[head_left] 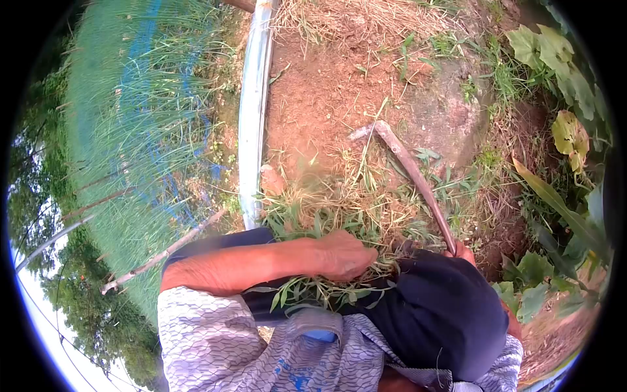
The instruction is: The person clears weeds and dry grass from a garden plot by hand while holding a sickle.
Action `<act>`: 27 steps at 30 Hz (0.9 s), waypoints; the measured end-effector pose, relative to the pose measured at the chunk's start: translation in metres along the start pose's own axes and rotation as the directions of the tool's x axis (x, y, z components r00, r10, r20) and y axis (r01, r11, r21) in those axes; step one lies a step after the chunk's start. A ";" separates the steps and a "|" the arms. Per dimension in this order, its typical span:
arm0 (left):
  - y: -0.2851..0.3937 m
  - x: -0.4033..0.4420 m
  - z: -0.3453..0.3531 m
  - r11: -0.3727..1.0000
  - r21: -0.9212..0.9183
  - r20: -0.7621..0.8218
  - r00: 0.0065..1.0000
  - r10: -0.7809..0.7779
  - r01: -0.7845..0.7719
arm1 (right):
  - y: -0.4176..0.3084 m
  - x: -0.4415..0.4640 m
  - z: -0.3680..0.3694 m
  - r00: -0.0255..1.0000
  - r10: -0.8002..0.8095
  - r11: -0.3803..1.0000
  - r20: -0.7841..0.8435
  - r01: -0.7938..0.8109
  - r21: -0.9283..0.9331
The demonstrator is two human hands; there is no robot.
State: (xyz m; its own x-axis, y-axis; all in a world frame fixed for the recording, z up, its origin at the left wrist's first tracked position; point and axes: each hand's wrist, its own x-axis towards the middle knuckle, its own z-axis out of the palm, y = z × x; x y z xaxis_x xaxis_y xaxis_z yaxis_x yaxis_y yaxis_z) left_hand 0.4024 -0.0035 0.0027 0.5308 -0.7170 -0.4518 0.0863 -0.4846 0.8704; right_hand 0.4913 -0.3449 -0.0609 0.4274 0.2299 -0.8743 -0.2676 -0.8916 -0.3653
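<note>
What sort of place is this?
Likely an outdoor garden or farm plot: bare reddish-brown soil, broad lobed green leaves along one side, and a brown wooden-handled tool angled over the weedy ground.

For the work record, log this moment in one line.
left hand: closed on green weeds | right hand: holding wooden-handled tool | ground: reddish soil, scattered dry grass
</note>
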 end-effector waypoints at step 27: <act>0.060 0.097 -0.090 0.846 -0.242 0.074 0.879 -0.471 0.474 | -0.073 0.104 -0.081 0.845 -0.271 0.817 -0.460 0.455 0.353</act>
State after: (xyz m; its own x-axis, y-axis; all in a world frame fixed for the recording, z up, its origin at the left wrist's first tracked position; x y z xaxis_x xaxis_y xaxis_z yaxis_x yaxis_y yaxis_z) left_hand 0.5353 -0.0571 0.0284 0.3636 -0.4386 -0.8219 0.5289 -0.6291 0.5697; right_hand 0.6252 -0.2881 -0.0990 0.8314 0.2568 -0.4928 -0.3294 -0.4865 -0.8092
